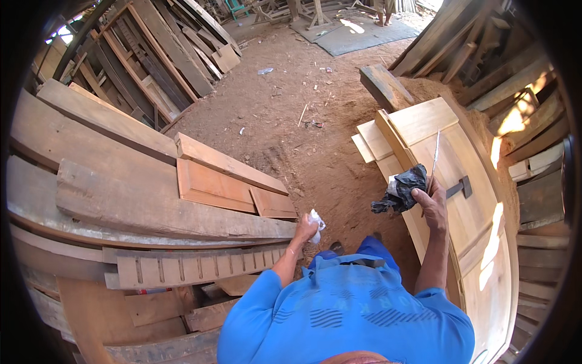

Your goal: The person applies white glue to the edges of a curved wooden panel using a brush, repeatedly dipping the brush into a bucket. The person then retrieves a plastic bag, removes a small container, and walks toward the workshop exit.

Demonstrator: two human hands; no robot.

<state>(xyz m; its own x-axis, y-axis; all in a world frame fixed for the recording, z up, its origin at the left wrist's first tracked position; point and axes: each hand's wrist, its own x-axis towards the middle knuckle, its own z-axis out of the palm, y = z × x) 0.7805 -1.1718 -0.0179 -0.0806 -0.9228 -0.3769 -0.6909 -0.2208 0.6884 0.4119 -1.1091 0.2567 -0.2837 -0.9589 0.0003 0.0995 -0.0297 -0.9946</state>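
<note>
My left hand (306, 229) is closed round a crumpled white plastic bag (316, 224), beside the ends of the long boards on the left. In my right hand (431, 203) is a crumpled black plastic bag (407, 189), with something white showing in its folds. The same fingers grip a thin, pale, pointed strip (436, 151) that stands up from the hand; its exact kind cannot be made out. This hand is over the near edge of a stack of light wooden panels (476, 161). Behind it a dark hammer (465, 187) lies on the top panel, its handle partly hidden.
Long planks (151, 200) are piled at left, with a reddish panel (215, 185) on top. More timber (163, 54) leans at far left and right. A thick beam (385, 88) lies beyond the panels. Scraps litter the dirt floor (273, 115). A person's legs (384, 12) show far off.
</note>
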